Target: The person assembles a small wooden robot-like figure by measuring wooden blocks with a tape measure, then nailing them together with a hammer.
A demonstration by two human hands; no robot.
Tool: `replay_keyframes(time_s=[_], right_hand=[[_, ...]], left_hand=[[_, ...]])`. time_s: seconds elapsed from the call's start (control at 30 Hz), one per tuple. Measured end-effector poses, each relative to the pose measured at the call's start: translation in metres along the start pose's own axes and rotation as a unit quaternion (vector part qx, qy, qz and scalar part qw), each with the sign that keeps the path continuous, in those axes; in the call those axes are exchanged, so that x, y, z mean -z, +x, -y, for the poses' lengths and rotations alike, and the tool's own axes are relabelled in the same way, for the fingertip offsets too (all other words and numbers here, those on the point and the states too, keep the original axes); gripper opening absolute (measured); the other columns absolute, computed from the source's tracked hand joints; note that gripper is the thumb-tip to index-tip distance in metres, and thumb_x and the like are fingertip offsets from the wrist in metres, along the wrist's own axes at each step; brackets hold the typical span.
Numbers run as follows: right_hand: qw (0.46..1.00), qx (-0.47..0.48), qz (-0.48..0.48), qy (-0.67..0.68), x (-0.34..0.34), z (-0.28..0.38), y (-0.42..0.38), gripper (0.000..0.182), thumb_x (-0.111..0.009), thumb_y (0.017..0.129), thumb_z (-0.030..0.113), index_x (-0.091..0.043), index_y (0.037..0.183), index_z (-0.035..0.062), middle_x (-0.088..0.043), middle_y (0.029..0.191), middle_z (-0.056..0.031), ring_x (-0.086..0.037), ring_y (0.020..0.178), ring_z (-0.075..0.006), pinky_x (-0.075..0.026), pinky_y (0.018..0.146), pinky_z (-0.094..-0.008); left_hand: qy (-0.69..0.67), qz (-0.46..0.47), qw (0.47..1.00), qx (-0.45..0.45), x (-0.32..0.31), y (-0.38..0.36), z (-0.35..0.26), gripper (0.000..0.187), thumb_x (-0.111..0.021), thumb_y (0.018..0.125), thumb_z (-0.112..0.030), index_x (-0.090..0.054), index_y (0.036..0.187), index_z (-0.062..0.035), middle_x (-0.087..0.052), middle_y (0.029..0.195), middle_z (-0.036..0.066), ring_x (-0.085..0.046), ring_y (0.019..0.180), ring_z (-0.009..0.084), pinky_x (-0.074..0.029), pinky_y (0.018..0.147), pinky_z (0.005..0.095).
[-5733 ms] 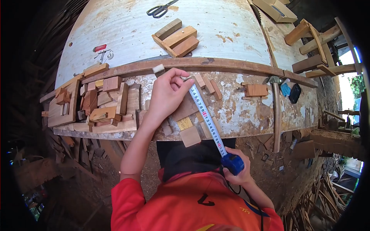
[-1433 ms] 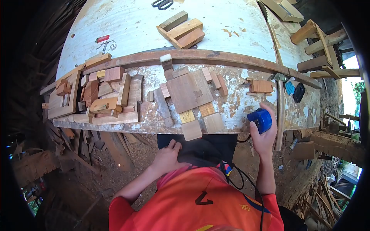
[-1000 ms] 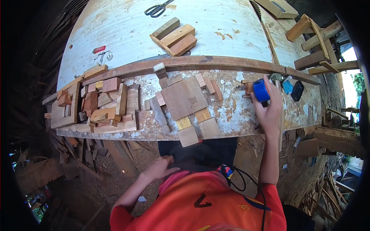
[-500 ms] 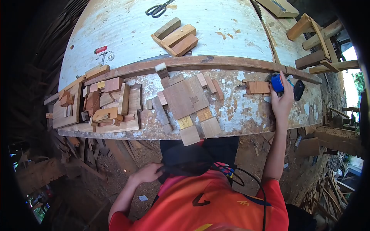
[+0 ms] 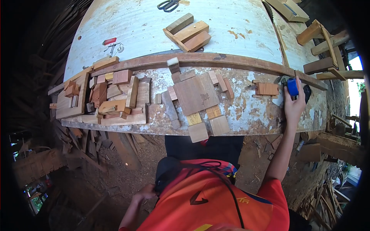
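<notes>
My right hand (image 5: 294, 107) is closed around a blue tape measure (image 5: 293, 87) at the right end of the worktable. A dark object (image 5: 307, 92) lies just beyond it, partly hidden by my fingers. To the left of this hand rests a small reddish wood block (image 5: 266, 89) with thin pieces by it. My left hand (image 5: 145, 193) hangs low beside my body, close to a dark pouch or cloth (image 5: 166, 175); its fingers are partly hidden and dim. Mid-table, a square wooden board (image 5: 195, 94) has several small blocks set around its sides.
Several wood offcuts are piled on boards (image 5: 140, 98) at the left. A long wooden strip (image 5: 231, 61) crosses the worktable (image 5: 246, 125). Behind it are a block assembly (image 5: 189, 32), black scissors (image 5: 168, 5) and a red-handled tool (image 5: 110, 41). A wooden frame (image 5: 322, 50) stands far right.
The whole view has shifted, so the table appears farther right. My right hand has moved slightly away from the reddish block with the tape measure. My left hand has dropped lower.
</notes>
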State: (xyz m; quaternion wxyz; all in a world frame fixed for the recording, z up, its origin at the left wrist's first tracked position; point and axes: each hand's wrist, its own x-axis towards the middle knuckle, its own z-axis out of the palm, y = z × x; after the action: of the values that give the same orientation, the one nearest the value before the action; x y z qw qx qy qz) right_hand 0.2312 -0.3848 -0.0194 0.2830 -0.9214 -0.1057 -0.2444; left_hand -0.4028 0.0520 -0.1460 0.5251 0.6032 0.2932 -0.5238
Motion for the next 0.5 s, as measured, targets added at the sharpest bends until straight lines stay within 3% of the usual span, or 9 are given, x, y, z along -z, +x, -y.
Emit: replay_keyframes(time_s=[0.07, 0.17, 0.27, 0.37, 0.43, 0.5], right_hand=[[0.999, -0.027, -0.020, 0.019, 0.008, -0.005, 0.003, 0.061, -0.082, 0.095, 0.009, -0.065, 0.153, 0.0127, -0.073, 0.137, -0.0173, -0.071, 0.126, -0.0294, -0.053, 0.107, -0.0402], [0.998, -0.063, -0.016, 0.025, 0.023, -0.020, 0.007, 0.061, -0.081, 0.096, 0.006, -0.064, 0.154, 0.0118, -0.074, 0.137, -0.0179, -0.072, 0.124, -0.0261, -0.054, 0.107, -0.0376], [0.998, -0.069, -0.009, 0.012, 0.037, -0.034, 0.001, 0.062, -0.081, 0.096, 0.005, -0.063, 0.154, 0.0114, -0.074, 0.139, -0.0180, -0.072, 0.124, -0.0256, -0.054, 0.107, -0.0368], [0.997, -0.080, 0.006, 0.000, 0.044, -0.043, -0.011, 0.062, -0.080, 0.096, 0.004, -0.063, 0.154, 0.0106, -0.073, 0.139, -0.0186, -0.071, 0.126, -0.0250, -0.053, 0.108, -0.0371], [0.996, -0.092, 0.018, -0.009, 0.048, -0.049, -0.017, 0.062, -0.080, 0.095, 0.003, -0.064, 0.154, 0.0108, -0.073, 0.139, -0.0187, -0.071, 0.126, -0.0253, -0.053, 0.108, -0.0377], [0.995, -0.098, 0.024, -0.007, 0.050, -0.059, -0.022, 0.062, -0.079, 0.094, 0.001, -0.064, 0.153, 0.0106, -0.073, 0.139, -0.0196, -0.071, 0.127, -0.0279, -0.053, 0.108, -0.0385]], left_hand=[[0.049, 0.010, 0.998, 0.039, -0.012, 0.011, 0.007, 0.057, -0.082, 0.091, -0.028, -0.070, 0.141, -0.0051, -0.080, 0.117, 0.012, -0.074, 0.105, 0.0213, -0.058, 0.097, 0.0391], [0.005, -0.052, 0.998, -0.028, -0.027, 0.037, 0.025, 0.067, -0.087, 0.085, -0.037, -0.070, 0.142, -0.0063, -0.077, 0.131, 0.016, -0.072, 0.119, 0.0237, -0.055, 0.105, 0.0419], [-0.143, -0.053, 0.988, -0.033, -0.031, 0.038, 0.015, 0.073, -0.089, 0.085, -0.038, -0.067, 0.146, -0.0050, -0.073, 0.140, 0.018, -0.068, 0.129, 0.0265, -0.052, 0.111, 0.0436], [-0.070, -0.076, 0.979, -0.175, -0.030, 0.072, 0.053, 0.079, -0.090, 0.084, -0.039, -0.063, 0.149, -0.0023, -0.072, 0.143, 0.018, -0.068, 0.129, 0.0269, -0.052, 0.111, 0.0431], [-0.137, -0.097, 0.981, -0.097, -0.026, 0.055, 0.025, 0.079, -0.091, 0.083, -0.038, -0.064, 0.148, -0.0021, -0.072, 0.141, 0.017, -0.069, 0.128, 0.0271, -0.053, 0.110, 0.0435], [-0.073, -0.097, 0.990, -0.077, -0.023, 0.060, 0.036, 0.075, -0.091, 0.082, -0.035, -0.065, 0.144, -0.0021, -0.074, 0.139, 0.017, -0.070, 0.125, 0.0277, -0.054, 0.109, 0.0440]])
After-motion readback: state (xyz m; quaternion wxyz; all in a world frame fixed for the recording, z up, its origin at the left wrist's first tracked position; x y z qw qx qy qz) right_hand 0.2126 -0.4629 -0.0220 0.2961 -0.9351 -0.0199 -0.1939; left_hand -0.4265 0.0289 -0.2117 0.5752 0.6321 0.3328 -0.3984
